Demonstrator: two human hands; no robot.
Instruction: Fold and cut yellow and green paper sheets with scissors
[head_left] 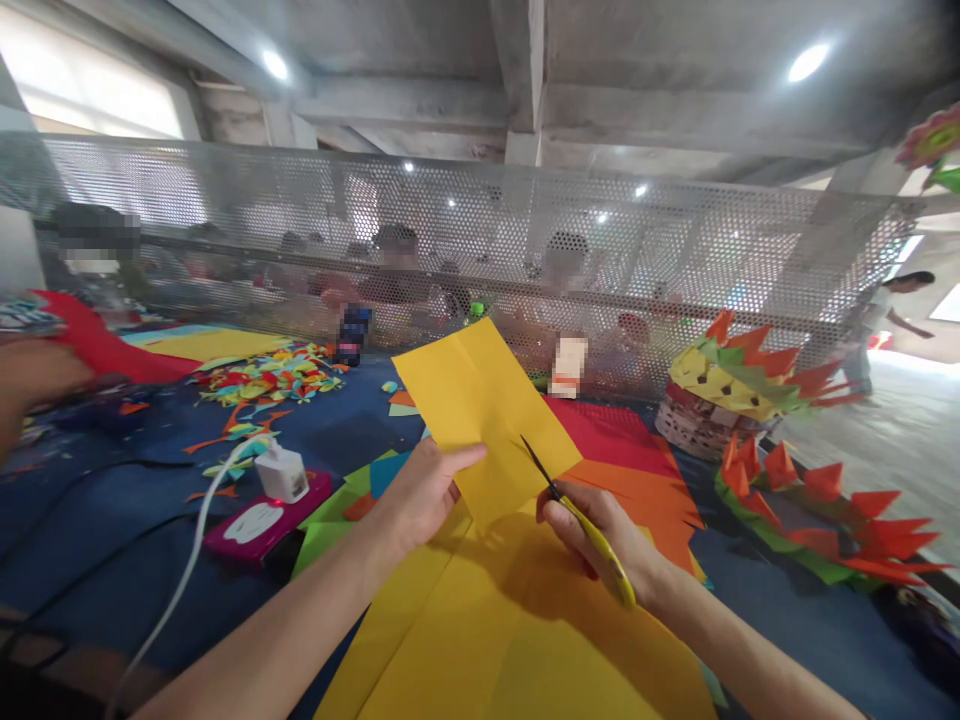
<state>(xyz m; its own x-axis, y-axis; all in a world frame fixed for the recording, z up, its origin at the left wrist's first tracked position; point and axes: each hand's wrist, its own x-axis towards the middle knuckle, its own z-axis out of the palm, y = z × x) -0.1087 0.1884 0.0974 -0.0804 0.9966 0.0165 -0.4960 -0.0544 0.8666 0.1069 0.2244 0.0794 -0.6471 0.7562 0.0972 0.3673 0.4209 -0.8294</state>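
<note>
My left hand [424, 490] pinches the lower left edge of a yellow sheet of paper [484, 400], its thumb lying across the front. The sheet is tilted and held up off the table, with a faint crease near its top. In my right hand [600, 525] is a pair of scissors [592, 540] with a yellow handle and dark blades. Their tip points up and left, in front of the sheet or against it; I cannot tell which. Below both hands lie larger yellow sheets [525, 640], partly covering orange paper [637, 490] and red paper [615, 430].
A pink power strip [270, 520] with a white plug [281, 472] and cables sits at left. Behind it is a pile of paper scraps [270, 375]. Folded-paper rings [825, 540] stand at right. A perforated metal screen [480, 240] crosses the back. Another person's arm [37, 380] reaches in at left.
</note>
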